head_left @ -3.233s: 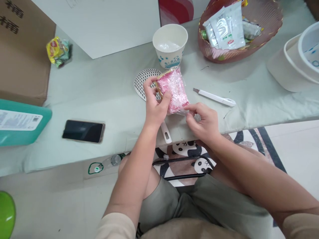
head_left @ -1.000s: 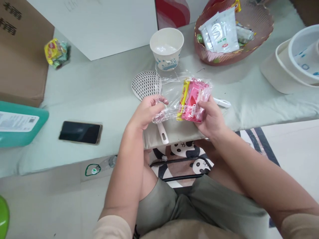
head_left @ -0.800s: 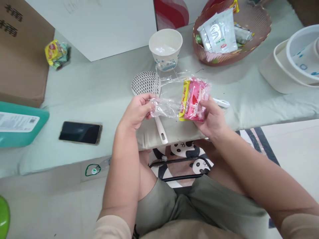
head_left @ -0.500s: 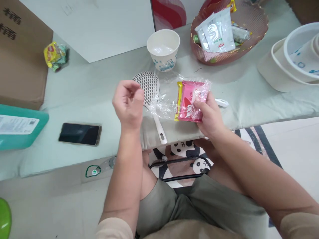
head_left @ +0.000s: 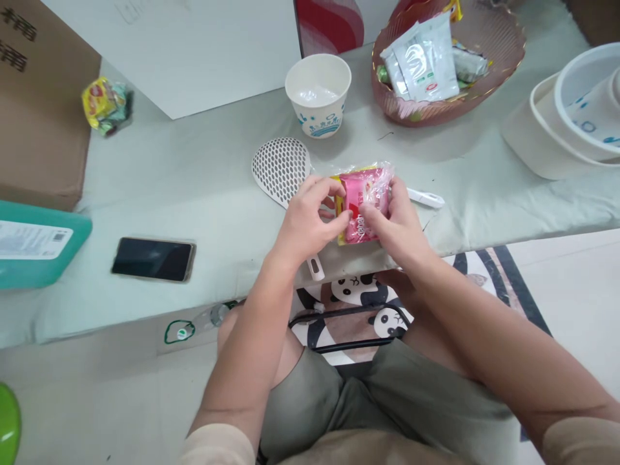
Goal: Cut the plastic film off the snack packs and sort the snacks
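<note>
A pink packet with a yellow edge (head_left: 358,197), wrapped in clear plastic film, is held over the table's front part. My right hand (head_left: 404,226) grips its right side, thumb across the front. At its left edge is my left hand (head_left: 314,216), fingers curled and thumb touching the packet. Partly behind my left hand lies a white slotted skimmer (head_left: 281,168), its handle end showing below the wrist. Behind the packet stands a white paper bowl (head_left: 318,97) with blue print and clear plastic inside.
A pink glass basket (head_left: 504,51) of packets stands back right, beside white tubs (head_left: 547,142). A white handle (head_left: 426,197) lies right of the packet. Leftward are a phone (head_left: 154,259), a teal container (head_left: 43,271), a yellow-green wrapper (head_left: 104,103) and a cardboard box (head_left: 43,129).
My left hand has moved right and down from above the skimmer to the packet's left edge. The film that trailed to the left is now gathered close around the packet.
</note>
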Demonstrator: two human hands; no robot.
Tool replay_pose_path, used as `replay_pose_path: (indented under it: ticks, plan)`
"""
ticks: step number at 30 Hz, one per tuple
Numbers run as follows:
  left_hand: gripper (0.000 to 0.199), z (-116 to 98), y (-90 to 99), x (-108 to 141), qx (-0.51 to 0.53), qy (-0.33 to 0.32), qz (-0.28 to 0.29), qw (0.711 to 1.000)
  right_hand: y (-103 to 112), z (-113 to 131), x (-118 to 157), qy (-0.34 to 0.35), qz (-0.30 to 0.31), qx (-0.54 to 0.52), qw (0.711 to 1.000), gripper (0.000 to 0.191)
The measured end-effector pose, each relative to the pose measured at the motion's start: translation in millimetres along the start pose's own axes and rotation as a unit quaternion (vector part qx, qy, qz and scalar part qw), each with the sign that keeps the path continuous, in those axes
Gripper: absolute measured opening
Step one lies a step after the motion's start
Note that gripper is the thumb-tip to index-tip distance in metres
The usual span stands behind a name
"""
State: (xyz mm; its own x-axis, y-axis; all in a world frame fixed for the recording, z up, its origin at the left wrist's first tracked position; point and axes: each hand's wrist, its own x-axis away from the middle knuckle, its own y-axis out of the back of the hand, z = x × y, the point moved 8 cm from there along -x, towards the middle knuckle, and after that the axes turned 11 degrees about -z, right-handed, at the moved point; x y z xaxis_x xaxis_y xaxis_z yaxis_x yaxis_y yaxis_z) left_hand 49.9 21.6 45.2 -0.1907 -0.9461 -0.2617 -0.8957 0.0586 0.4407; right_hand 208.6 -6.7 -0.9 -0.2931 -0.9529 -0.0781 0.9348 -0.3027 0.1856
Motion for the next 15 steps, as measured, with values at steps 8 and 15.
replay_pose_path:
  ticks: [8, 15]
  plan:
    - [0.018, 15.1, -13.8, 2.0, -0.027, 0.048, 0.026, 0.998, 12.3, 13.6, -8.7, 0.146, -0.056, 0.219, 0.963, 0.041]
    - [0.018, 5.8, -13.1, 3.8, -0.089, 0.037, 0.112, 0.989, 17.5, 20.2, -6.5, 0.191, -0.069, 0.260, 0.944, 0.050]
